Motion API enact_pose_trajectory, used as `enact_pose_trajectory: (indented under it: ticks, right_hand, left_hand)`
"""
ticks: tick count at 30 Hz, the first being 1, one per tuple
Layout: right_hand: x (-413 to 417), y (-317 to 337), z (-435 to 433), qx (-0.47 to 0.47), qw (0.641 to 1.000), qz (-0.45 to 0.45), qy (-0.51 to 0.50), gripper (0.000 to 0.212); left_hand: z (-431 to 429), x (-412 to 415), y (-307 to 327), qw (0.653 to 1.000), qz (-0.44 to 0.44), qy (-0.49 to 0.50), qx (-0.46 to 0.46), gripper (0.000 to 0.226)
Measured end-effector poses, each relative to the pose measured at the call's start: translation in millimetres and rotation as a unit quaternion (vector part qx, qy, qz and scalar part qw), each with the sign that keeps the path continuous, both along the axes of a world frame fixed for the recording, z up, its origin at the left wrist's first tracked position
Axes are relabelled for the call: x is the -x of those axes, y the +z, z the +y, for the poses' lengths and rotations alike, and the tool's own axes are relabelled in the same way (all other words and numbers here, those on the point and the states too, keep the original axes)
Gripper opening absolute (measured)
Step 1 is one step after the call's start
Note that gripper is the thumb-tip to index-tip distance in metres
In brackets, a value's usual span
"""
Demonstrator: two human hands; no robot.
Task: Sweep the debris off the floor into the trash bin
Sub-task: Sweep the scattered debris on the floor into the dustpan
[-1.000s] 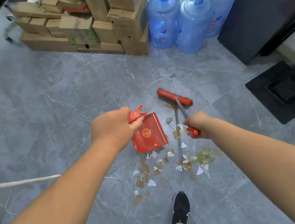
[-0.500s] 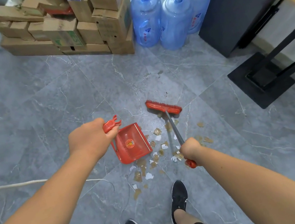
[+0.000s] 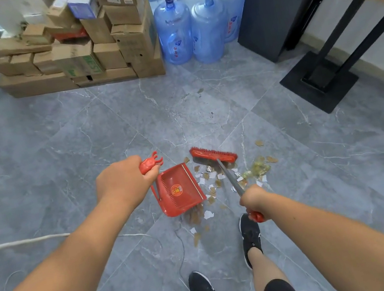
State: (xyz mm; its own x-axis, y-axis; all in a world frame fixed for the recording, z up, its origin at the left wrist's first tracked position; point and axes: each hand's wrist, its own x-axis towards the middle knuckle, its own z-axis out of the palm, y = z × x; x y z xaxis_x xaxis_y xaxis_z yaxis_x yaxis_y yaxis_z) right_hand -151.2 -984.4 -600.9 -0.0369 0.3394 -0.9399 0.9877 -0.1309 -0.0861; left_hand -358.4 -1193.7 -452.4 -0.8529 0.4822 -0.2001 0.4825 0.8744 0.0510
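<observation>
A red dustpan point(image 3: 179, 189) rests on the grey floor with its mouth toward the debris. My left hand point(image 3: 123, 182) is shut on the red top of its upright handle point(image 3: 149, 164). My right hand point(image 3: 254, 199) grips the metal shaft of a red broom; the broom head point(image 3: 212, 154) sits on the floor just beyond the pan's far right corner. Scraps of paper and brown debris point(image 3: 217, 179) lie between pan and broom, with a greenish clump point(image 3: 258, 168) to the right and more scraps point(image 3: 195, 218) by the pan's near edge. No trash bin is in view.
Stacked cardboard boxes point(image 3: 84, 54) and several blue water jugs point(image 3: 191, 23) stand at the back. A black cabinet point(image 3: 274, 4) and a black table base point(image 3: 318, 81) are at the right. A white cord point(image 3: 21, 242) crosses the floor at left. My feet point(image 3: 250, 234) are close to the debris.
The view has tilted up and shifted, so the pan and broom sit lower right in frame. The broom head has drawn nearer the dustpan's far corner; both hands keep their grips.
</observation>
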Motion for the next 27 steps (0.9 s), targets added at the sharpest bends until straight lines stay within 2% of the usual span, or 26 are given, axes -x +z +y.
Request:
enact_pose_trajectory:
  ticks: [8,15,19,21,27]
  right_hand:
    - [-45.8,-1.1,-57.8,-0.005,1.0,0.016,0.005,0.006]
    - [-75.7,-0.6,-95.5,-0.012,1.0,0.017,0.018,0.013]
    - [-89.5,6.1,-109.2,0.002,0.999,0.016,0.037,0.027]
    - [-95.3,12.2,-110.9,-0.004,0.999,0.012,0.044,0.027]
    - [-101.3,29.2,-96.6,-0.019,0.997,0.062,-0.038,0.006]
  left_hand:
    - [-49.7,-19.6,10.5,1.0,0.005,-0.014,-0.027,0.053]
    - [-83.3,-30.1,11.1,0.999,0.025,-0.026,-0.028,0.051]
    - [-92.9,-36.6,15.5,0.999,0.023,-0.029,-0.021,0.05]
    - [-94.0,-39.9,19.4,0.999,0.025,-0.032,-0.013,0.051]
    - [-80.8,-49.3,34.0,0.999,0.024,-0.045,-0.007,0.049]
